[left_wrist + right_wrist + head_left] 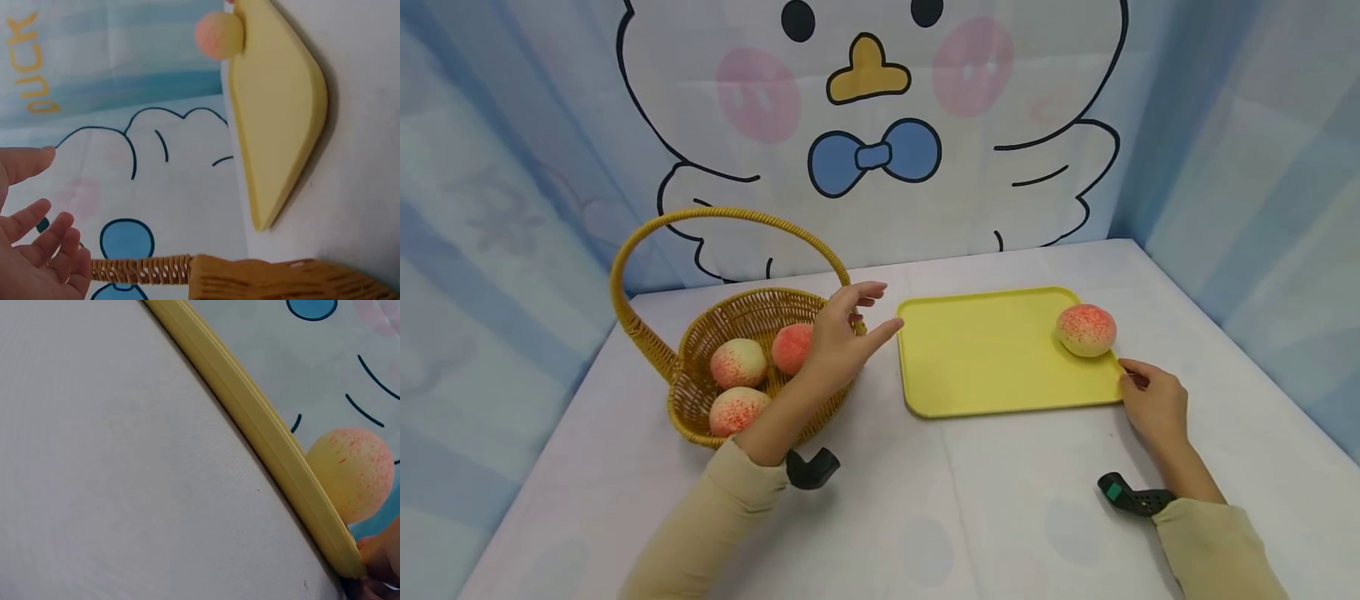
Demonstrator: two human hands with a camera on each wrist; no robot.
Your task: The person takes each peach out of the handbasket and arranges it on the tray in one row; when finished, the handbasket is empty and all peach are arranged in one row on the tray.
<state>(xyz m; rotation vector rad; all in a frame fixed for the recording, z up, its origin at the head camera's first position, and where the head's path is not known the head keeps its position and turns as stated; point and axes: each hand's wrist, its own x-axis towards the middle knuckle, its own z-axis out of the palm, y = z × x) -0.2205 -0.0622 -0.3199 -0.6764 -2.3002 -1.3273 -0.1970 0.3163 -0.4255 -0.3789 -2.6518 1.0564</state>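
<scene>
My left hand (pixel 838 337) is over the right side of a wicker basket (pixel 724 321), thumb and fingers spread apart with nothing between them. Inside the basket lie a peach (pixel 738 364), a second peach (pixel 739 410) and a redder peach (pixel 792 347), partly covered by my left arm. At the near right corner of a yellow tray (pixel 977 354), my right hand (pixel 1156 406) pinches the edge, and in the right wrist view the fingers (pixel 382 553) wrap that corner. One pink-speckled peach (pixel 1086 331) sits at the tray's right end, just beyond my right hand.
The basket's tall arched handle (pixel 730 213) rises beside my left hand. A white cloth covers the table (pixel 1000 500). Behind it hangs a curtain (pixel 962 208) with a cartoon duck, and more curtain flanks both sides.
</scene>
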